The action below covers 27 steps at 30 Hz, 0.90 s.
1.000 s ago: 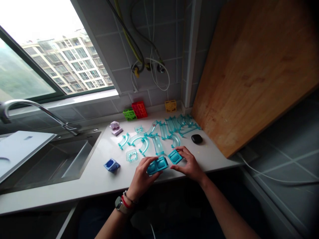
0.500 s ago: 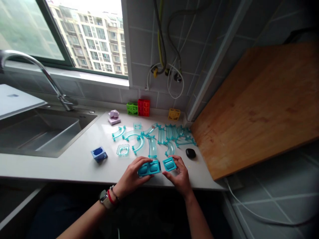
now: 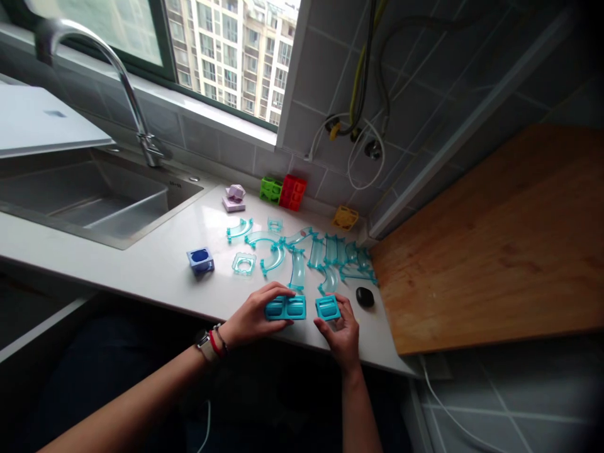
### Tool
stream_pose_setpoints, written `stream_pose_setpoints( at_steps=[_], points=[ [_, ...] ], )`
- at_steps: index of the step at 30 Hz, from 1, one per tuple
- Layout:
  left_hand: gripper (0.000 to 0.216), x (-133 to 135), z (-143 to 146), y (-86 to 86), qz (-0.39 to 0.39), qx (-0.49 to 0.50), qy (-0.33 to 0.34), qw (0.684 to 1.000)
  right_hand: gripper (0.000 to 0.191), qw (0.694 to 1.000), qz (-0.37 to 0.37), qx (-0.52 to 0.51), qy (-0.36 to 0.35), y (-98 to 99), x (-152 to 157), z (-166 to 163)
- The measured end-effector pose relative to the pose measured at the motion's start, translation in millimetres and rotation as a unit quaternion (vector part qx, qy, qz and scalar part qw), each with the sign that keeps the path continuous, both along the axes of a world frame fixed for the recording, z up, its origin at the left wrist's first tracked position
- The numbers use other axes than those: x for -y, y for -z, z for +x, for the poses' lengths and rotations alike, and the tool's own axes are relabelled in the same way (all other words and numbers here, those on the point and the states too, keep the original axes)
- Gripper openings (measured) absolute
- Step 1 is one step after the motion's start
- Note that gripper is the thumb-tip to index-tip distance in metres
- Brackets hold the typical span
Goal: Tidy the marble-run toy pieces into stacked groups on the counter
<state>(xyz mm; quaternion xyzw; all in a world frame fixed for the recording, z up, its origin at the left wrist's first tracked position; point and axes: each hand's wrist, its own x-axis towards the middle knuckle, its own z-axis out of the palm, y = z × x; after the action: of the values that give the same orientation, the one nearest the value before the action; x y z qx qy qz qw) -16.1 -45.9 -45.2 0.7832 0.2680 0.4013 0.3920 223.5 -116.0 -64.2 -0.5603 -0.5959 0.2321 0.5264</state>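
Note:
My left hand (image 3: 251, 319) grips a teal double block (image 3: 285, 307) of two joined cells at the front edge of the white counter (image 3: 155, 277). My right hand (image 3: 341, 329) holds a single teal block (image 3: 327, 307) just right of it, a small gap between the two pieces. Behind them lie several clear teal track pieces (image 3: 302, 255), curved and straight. A clear square frame piece (image 3: 244, 263) and a blue cube (image 3: 200, 260) sit to the left.
A steel sink (image 3: 85, 201) with a faucet (image 3: 113, 69) is at the left. Green (image 3: 270, 189), red (image 3: 292, 192) and yellow (image 3: 345, 218) blocks and a lilac piece (image 3: 234, 197) line the back wall. A black oval object (image 3: 365, 297) lies beside a wooden board (image 3: 495, 245) at right.
The view has swung right and down. Both hands stay at the counter's front edge with their teal blocks, which now sit closer to level and side by side.

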Motion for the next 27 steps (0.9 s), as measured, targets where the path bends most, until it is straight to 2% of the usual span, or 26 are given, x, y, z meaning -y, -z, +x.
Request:
stream_pose_setpoints(
  at_steps=[15,27],
  points=[
    [0.049,1.2,-0.4,-1.3,-0.014,-0.023,0.019,0.999,0.033,1.000,-0.006,-0.013,-0.007,0.3,-0.6,0.0],
    [0.046,0.1,-1.2,-1.7,-0.023,-0.022,0.031,0.999,0.036,1.000,-0.005,0.001,-0.003,5.4,-1.6,0.7]
  ],
)
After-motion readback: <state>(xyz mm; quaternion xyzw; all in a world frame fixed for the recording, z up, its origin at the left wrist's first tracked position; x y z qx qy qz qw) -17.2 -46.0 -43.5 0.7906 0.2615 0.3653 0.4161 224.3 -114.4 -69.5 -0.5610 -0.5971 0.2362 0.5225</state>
